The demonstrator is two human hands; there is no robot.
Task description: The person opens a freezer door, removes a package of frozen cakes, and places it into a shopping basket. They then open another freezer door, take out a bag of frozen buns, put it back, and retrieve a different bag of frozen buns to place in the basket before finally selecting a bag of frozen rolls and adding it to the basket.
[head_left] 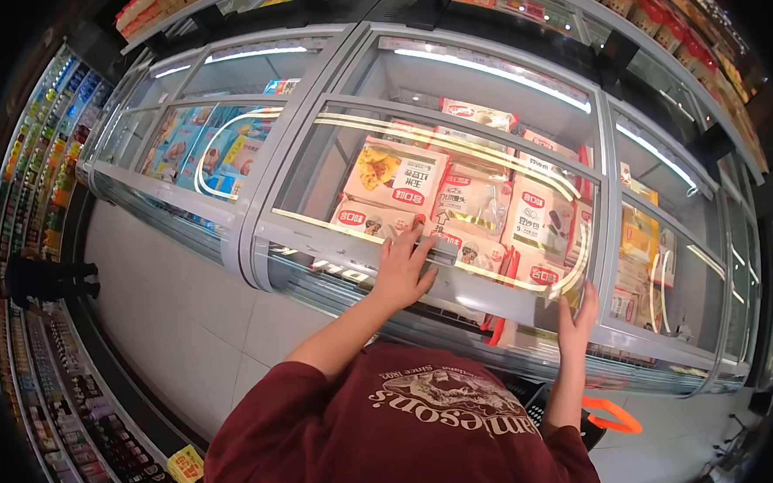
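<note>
My left hand (405, 264) lies with its fingers spread on the front frame of a chest freezer's glass lid (316, 242), beside a small clear handle (444, 250). My right hand (578, 321) is at the lid's right front corner, fingers stretched upward against the frame. Under the glass lie several bags of frozen food: a pack with yellow pieces (396, 174), a pale pink bag (472, 202) and a white-and-red bag (541, 216). Reflected light strips cross the glass. Neither hand holds a package.
Another freezer section with blue packs (225, 150) stands to the left, and one with yellow packs (639, 233) to the right. An orange handle (613, 415) shows beside my right arm. Stocked shelves (40, 171) and another person (48, 278) are at far left.
</note>
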